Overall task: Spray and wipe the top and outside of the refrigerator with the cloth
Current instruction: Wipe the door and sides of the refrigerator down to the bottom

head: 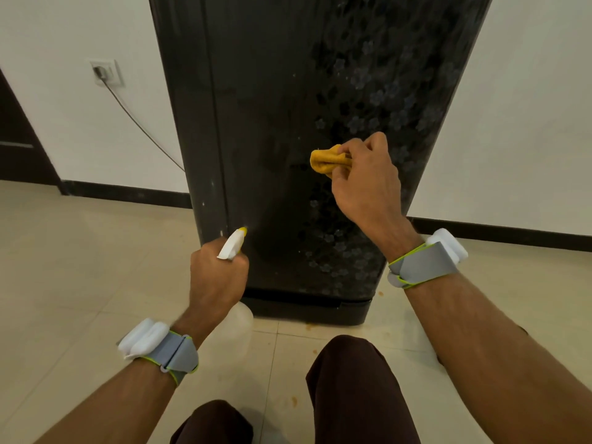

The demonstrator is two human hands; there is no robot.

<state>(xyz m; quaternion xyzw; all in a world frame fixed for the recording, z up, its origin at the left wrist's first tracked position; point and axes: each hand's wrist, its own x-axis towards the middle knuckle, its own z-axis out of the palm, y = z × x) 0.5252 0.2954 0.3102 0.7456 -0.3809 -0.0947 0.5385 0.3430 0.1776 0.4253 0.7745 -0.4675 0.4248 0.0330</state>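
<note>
A dark refrigerator (272, 123) with a faint flower pattern on its door stands in front of me on the tiled floor. My left hand (216, 274) grips a spray bottle (233, 243) with a white head and a yellow nozzle. The nozzle points at the lower left of the door, and the bottle's pale body shows below my wrist. My right hand (365, 181) pinches a bunched yellow cloth (326, 160) close against the door at mid height. Small white specks dot the door's left edge.
White walls lie on both sides of the refrigerator. A wall socket (105, 72) at the left feeds a cable that runs down behind it. A dark door frame (19, 139) is at the far left. My knees (349, 379) show at the bottom, above beige floor tiles.
</note>
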